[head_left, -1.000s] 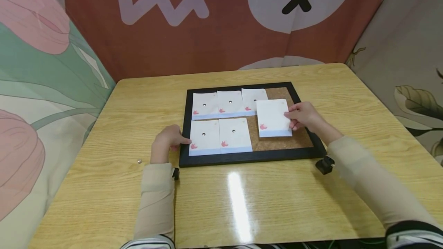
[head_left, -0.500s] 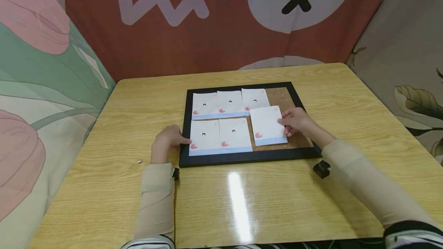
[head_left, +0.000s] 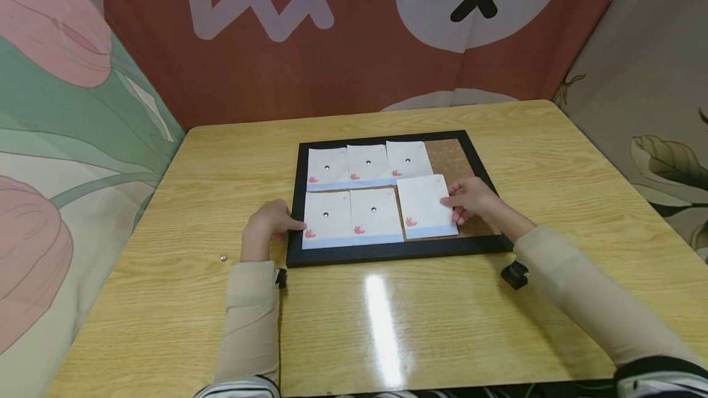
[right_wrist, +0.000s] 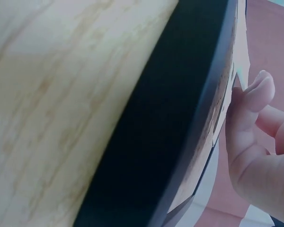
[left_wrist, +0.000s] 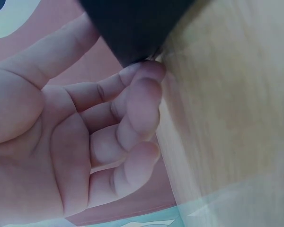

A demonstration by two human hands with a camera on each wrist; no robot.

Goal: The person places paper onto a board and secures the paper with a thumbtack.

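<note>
A cork board with a black frame (head_left: 381, 254) lies on the table. Several white note sheets are fixed to it, each with a silver pushpin (head_left: 326, 215) and a blue lower band. My left hand (head_left: 268, 221) grips the frame's left side; in the left wrist view its fingertips (left_wrist: 144, 106) curl under the dark frame edge, thumb on the opposite face. Between thumb and fingers, my right hand (head_left: 471, 196) pinches the right edge of an unpinned note sheet (head_left: 424, 206). That sheet covers the lower row's third spot, its top edge overlapping the upper row's third sheet (head_left: 409, 153).
A loose silver pushpin (head_left: 224, 258) lies on the wooden table (head_left: 326, 330), left of the board. Bare cork (head_left: 449, 155) shows at the upper right inside the frame. A printed red cloth (head_left: 354, 66) hangs behind the table.
My right hand has brought the unpinned sheet down and left over the board, beside the lower row's second sheet. The left hand stays at the frame.
</note>
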